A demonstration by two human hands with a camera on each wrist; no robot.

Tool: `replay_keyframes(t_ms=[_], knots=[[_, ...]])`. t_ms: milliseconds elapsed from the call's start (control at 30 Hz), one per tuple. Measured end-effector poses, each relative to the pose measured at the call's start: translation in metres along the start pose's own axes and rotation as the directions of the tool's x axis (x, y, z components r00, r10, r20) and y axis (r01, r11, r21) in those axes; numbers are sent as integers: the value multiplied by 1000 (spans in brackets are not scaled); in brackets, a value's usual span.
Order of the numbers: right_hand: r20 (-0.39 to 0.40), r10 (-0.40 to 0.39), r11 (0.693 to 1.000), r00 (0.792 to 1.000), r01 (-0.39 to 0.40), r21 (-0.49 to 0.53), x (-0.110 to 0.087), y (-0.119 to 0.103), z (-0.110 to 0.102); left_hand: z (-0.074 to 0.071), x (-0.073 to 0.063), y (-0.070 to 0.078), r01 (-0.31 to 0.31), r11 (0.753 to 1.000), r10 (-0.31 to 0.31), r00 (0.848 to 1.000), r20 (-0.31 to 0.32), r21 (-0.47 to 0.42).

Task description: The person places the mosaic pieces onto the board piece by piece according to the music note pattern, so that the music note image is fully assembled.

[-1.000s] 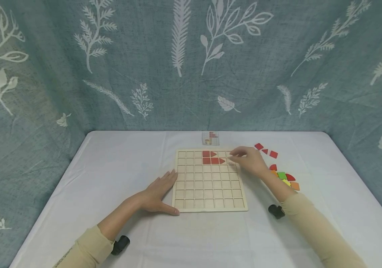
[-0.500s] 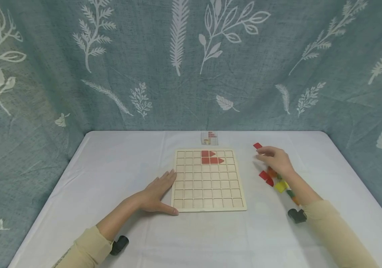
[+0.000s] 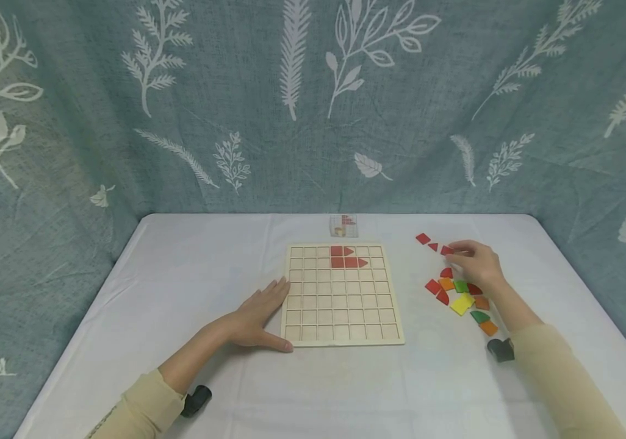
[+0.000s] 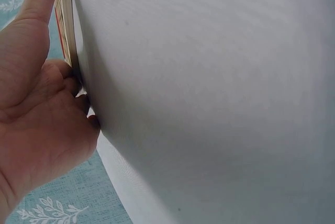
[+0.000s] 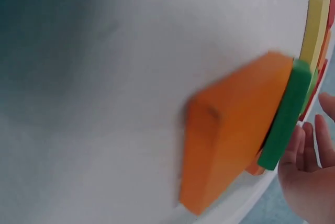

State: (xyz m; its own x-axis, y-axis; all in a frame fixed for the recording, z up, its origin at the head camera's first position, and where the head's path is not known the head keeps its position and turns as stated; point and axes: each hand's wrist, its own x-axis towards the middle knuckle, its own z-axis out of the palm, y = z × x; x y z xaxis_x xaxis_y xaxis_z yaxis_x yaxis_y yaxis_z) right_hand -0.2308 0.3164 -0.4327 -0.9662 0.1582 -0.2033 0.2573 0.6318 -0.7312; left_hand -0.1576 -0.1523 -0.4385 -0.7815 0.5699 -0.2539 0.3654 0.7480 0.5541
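Note:
A wooden grid board [image 3: 340,311] lies on the table, with red square and triangle tiles [image 3: 346,263] in its upper cells. My left hand [image 3: 258,316] rests with fingers spread along the board's left edge, thumb at its near left corner; the left wrist view shows the fingers [image 4: 76,85] beside the board's rim [image 4: 67,22]. At the right, my right hand [image 3: 474,263] has thumb and forefinger at a red square tile [image 3: 446,250] lying on the cloth, pinching its right side. A red triangle [image 3: 433,247] and another red square [image 3: 423,238] lie just left of it.
Nearer than the right hand is a loose cluster of tiles: yellow [image 3: 462,304], green [image 3: 479,316], orange [image 3: 489,328] and several red ones. A small pattern card [image 3: 343,225] lies behind the board. A leaf-patterned curtain [image 3: 236,91] hangs around the table.
My right hand has moved away from the board's upper right, over the loose tiles, to the red square tile at the right. My left hand has stayed at the board's edge.

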Motion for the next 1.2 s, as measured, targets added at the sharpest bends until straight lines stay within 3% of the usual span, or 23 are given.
replay_keyframes(t_ms=[733, 933, 1200], knots=[[-8, 68, 997, 998, -68, -18, 1, -1, -3, -1, -1, 3, 8, 1000, -8, 1000, 5, -11], [48, 24, 999, 999, -25, 28, -1, -11, 4, -3, -1, 4, 10, 1000, -10, 1000, 6, -12], [74, -82, 996, 994, 79, 40, -11, -40, 32, -5, -2, 6, 4, 1000, -3, 1000, 11, -25]])
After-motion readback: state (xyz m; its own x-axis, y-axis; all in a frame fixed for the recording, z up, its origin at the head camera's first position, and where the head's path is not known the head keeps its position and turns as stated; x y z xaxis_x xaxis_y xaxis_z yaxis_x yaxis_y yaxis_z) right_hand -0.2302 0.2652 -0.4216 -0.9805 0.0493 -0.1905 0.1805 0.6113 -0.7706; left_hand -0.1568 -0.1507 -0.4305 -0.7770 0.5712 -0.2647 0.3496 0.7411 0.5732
